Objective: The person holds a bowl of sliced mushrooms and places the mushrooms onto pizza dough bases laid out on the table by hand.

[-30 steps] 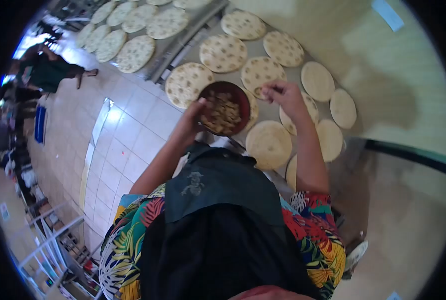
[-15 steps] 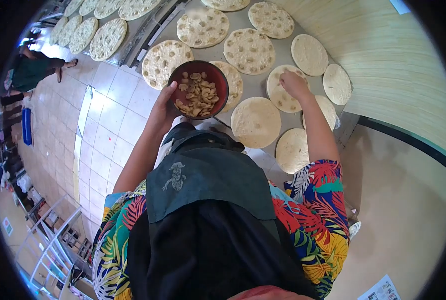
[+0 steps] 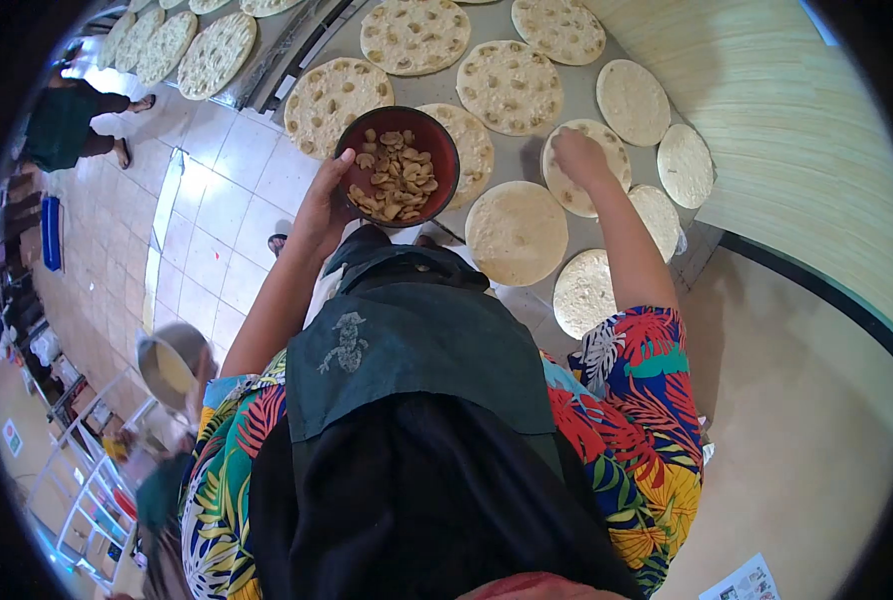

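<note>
My left hand point(image 3: 324, 200) grips the rim of a round bowl point(image 3: 435, 138), dark outside and red inside. Sliced mushrooms point(image 3: 399, 185) lie in a heap in the bowl. Over a round flatbread base point(image 3: 573, 194) to the right, my right hand point(image 3: 581, 160) is lowered with its fingers bunched together; what they hold is hidden. A few mushroom pieces show on that base. Bases farther back, such as the flatbread base point(image 3: 510, 90), carry many scattered pieces. The nearer flatbread base point(image 3: 516, 235) looks mostly plain.
More bases rest on the grey table point(image 3: 422, 92), beside a pale wood-look panel point(image 3: 747, 90). Another tray of bases point(image 3: 217, 57) stands at upper left. One person point(image 3: 62, 125) is on the tiled floor; another, blurred, carries a metal pot point(image 3: 170, 368) close behind my left side.
My right hand stays over the same base, its fingers now more bunched. A person with a metal pot has come into view at lower left. The view has shifted slightly.
</note>
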The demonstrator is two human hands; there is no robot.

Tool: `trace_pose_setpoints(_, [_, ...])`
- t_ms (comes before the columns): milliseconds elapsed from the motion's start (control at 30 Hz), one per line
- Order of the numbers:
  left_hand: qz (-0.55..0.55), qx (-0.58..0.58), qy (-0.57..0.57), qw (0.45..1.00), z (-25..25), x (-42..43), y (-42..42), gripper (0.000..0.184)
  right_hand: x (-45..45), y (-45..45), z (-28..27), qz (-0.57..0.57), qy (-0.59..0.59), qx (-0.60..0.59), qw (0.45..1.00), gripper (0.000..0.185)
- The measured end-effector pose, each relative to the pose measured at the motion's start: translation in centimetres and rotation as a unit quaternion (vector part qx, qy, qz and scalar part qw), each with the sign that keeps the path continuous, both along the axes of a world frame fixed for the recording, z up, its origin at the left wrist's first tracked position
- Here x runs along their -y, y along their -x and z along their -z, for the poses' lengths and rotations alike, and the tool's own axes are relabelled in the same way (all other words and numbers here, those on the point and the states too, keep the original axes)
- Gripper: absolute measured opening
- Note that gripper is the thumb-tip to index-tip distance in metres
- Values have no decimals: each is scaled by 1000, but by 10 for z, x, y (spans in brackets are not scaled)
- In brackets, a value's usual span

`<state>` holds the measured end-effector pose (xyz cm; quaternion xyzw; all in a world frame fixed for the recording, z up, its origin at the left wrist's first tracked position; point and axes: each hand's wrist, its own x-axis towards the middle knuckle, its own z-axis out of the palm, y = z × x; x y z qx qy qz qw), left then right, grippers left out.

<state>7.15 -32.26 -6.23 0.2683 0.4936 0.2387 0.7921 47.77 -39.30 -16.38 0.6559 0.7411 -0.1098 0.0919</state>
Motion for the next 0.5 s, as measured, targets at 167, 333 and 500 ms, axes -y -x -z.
trace_pose_setpoints(167, [-2, 26, -5, 1000, -11, 1, -2, 71, 17, -32, 3, 313, -46, -301, 900, 28])
trace_pose_setpoints(333, [6, 39, -12, 999, -12, -1, -5, 60, 46, -43, 26, 442, -24, -422, 791, 31])
trace_pose_setpoints(500, [30, 37, 0, 999, -13, -2, -6, 69, 62, -20, 35, 493, -73, -510, 701, 27])
